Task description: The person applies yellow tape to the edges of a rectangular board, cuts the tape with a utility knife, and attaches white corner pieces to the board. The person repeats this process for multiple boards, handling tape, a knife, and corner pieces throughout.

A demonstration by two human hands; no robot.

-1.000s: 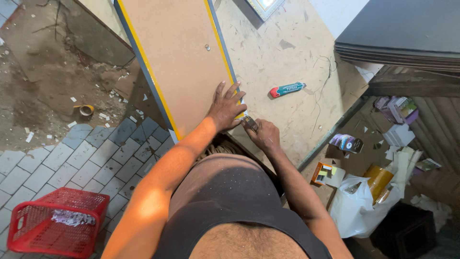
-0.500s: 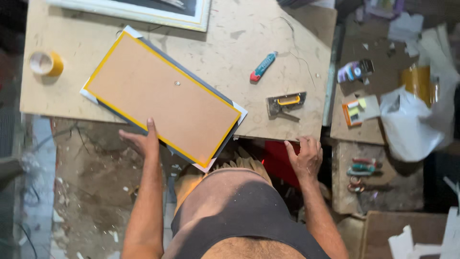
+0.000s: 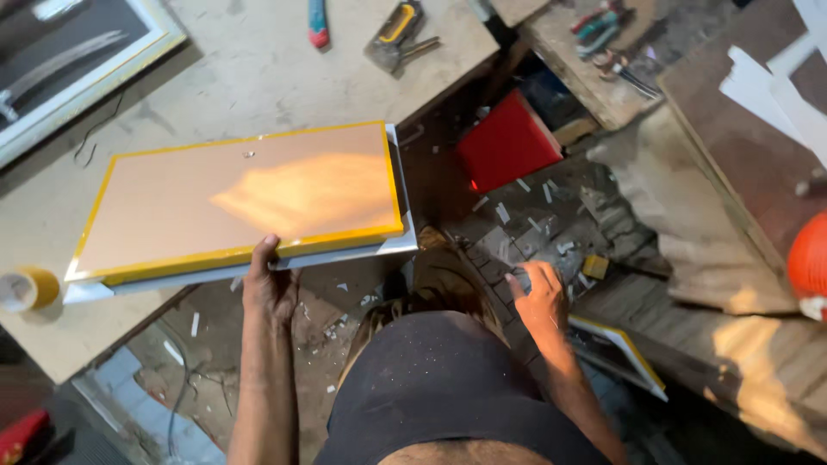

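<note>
A brown backing board with yellow tape edges [image 3: 241, 198] lies on a white frame that sticks out past the edge of the worktable [image 3: 258, 77]. My left hand [image 3: 269, 288] grips the board's near edge, thumb on top. My right hand [image 3: 543, 297] hangs free over the floor to the right, fingers apart, holding nothing. Below it another yellow-edged frame [image 3: 622, 351] leans near the floor.
A roll of yellow tape [image 3: 26, 288] sits at the table's left edge. A staple gun [image 3: 396, 34] and a red-blue utility knife [image 3: 319, 21] lie at the top. A framed picture [image 3: 69, 52] is top left. A red stool [image 3: 508, 142] stands below amid debris.
My view has swung right and down. The board now overhangs the table edge with my left hand gripping it. My right hand has left the table edge and dropped toward the floor.
</note>
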